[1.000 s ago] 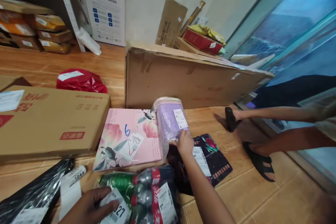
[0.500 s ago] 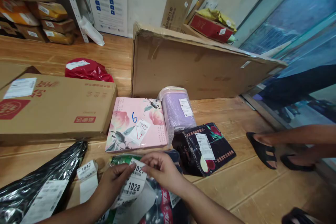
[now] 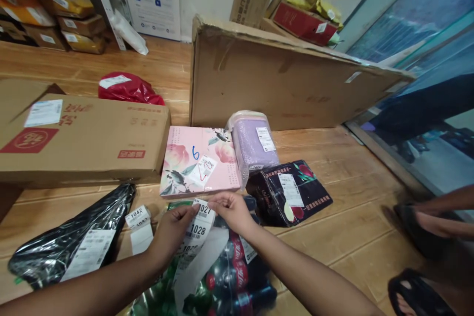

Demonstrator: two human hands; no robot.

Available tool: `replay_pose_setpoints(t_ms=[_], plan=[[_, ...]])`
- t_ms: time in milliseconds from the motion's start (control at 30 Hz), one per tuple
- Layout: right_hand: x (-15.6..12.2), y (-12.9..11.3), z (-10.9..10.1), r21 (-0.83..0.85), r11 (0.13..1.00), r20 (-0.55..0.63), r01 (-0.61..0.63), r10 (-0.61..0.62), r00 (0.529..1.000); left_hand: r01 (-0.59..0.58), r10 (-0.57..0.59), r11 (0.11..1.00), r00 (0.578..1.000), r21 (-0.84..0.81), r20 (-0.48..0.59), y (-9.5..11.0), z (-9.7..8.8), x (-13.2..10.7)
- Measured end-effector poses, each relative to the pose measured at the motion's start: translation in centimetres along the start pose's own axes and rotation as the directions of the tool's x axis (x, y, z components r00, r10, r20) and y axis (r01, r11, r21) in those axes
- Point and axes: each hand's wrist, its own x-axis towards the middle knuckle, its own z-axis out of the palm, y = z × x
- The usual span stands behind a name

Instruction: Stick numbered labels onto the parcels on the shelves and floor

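A strip of white number labels (image 3: 198, 230), printed 1027 and 1028, is stretched between my hands over shrink-wrapped bottles (image 3: 242, 301) with red and green labels. My left hand (image 3: 171, 231) pinches the strip's left edge. At its upper right corner, the closed fingertips of my right hand (image 3: 233, 211) grip the 1027 label. The strip's lower end curls down onto the bottle pack. To the left lies a small label roll (image 3: 138, 217) marked 1042. Beyond my hands is a pink peach-print box (image 3: 174, 158), with a purple bubble-wrapped parcel (image 3: 250, 140) beside it.
A dark printed box (image 3: 314, 192) sits right of the bottles. Black-wrapped (image 3: 74, 237) and red (image 3: 142, 94) parcels and a large carton (image 3: 96, 128) lie left. A long carton (image 3: 266, 74) stands behind. A person's sandaled foot (image 3: 418, 294) is at right.
The camera view has shifted, showing more of the bottles below. Both hands still grip the label strip, my right fingers now at its upper corner. The person's feet at right have moved.
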Motion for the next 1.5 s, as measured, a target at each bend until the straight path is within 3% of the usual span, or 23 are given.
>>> replay_pose_setpoints(t_ms=[167,267,433,567,667,767,867,933,1033,1067,1133,1167,1233,1300,1367,1433,1500], plan=[[0.0,0.5,-0.1,-0.014,1.000,0.012,0.015,-0.015,1.000,-0.030,0.031,0.999,0.999,0.028,-0.022,-0.5,0.0,0.1],[-0.5,2.0,0.2,-0.058,0.998,0.038,-0.004,0.006,0.999,-0.065,0.077,0.991,0.992,0.116,-0.096,-1.7,-0.2,0.4],[-1.2,6.3,1.4,-0.246,0.969,-0.037,-0.033,0.025,0.999,0.026,-0.020,0.989,0.999,0.144,-0.041,-3.9,-1.3,1.5],[0.8,7.6,1.8,-0.432,0.902,-0.065,-0.012,-0.018,0.998,0.001,0.032,0.961,0.993,0.278,-0.112,-4.4,-2.7,2.2],[3.5,7.1,1.2,-0.632,0.775,-0.077,0.002,-0.065,0.995,-0.027,-0.005,0.932,0.996,0.361,0.087,-4.7,-4.1,1.7],[5.7,6.1,0.8,-0.824,0.566,-0.027,0.027,-0.088,0.996,-0.074,-0.077,0.872,0.955,0.483,0.286,-5.2,-5.8,0.4],[6.9,5.2,1.2,-0.937,0.345,0.049,0.060,-0.038,0.998,-0.183,-0.078,0.785,0.919,0.592,0.387,-4.7,-7.6,-0.7],[7.5,4.6,1.6,-0.973,0.222,0.068,0.064,0.010,0.998,-0.312,-0.017,0.693,0.894,0.650,0.448,-3.5,-8.8,-1.2],[8.5,2.9,2.1,-0.997,0.081,0.016,0.011,0.057,0.998,-0.525,0.137,0.599,0.811,0.605,0.569,-1.4,-10.4,-1.4],[8.7,2.0,2.3,-0.999,0.049,-0.010,-0.013,0.064,0.998,-0.565,0.197,0.593,0.793,0.574,0.577,-0.8,-11.0,-1.4],[8.6,0.1,3.0,-0.999,-0.001,-0.047,-0.047,0.058,0.997,-0.591,0.340,0.602,0.798,0.537,0.497,-0.4,-12.2,-1.3],[8.2,-0.8,3.7,-0.999,0.008,-0.032,-0.033,0.039,0.999,-0.587,0.415,0.615,0.809,0.526,0.417,-0.4,-12.8,-1.1],[6.9,-2.0,5.6,-0.981,0.169,0.101,0.099,0.002,0.995,-0.579,0.533,0.642,0.809,0.503,0.250,-0.6,-13.7,-0.8],[5.4,-2.3,8.2,-0.789,0.535,0.350,0.300,-0.009,0.937,-0.574,0.594,0.668,0.794,0.474,0.126,-0.7,-14.4,-0.3],[4.5,-1.6,10.9,-0.570,0.769,0.464,0.290,0.010,0.886,-0.558,0.613,0.704,0.790,0.440,0.019,-0.4,-14.7,0.0],[4.4,-0.5,13.1,-0.493,0.849,0.426,0.190,0.044,0.904,-0.529,0.585,0.779,0.807,0.338,-0.084,0.2,-14.8,0.4],[5.0,0.6,14.7,-0.401,0.907,0.338,0.131,0.014,0.941,-0.482,0.503,0.861,0.854,0.161,-0.132,0.8,-15.0,0.8]])
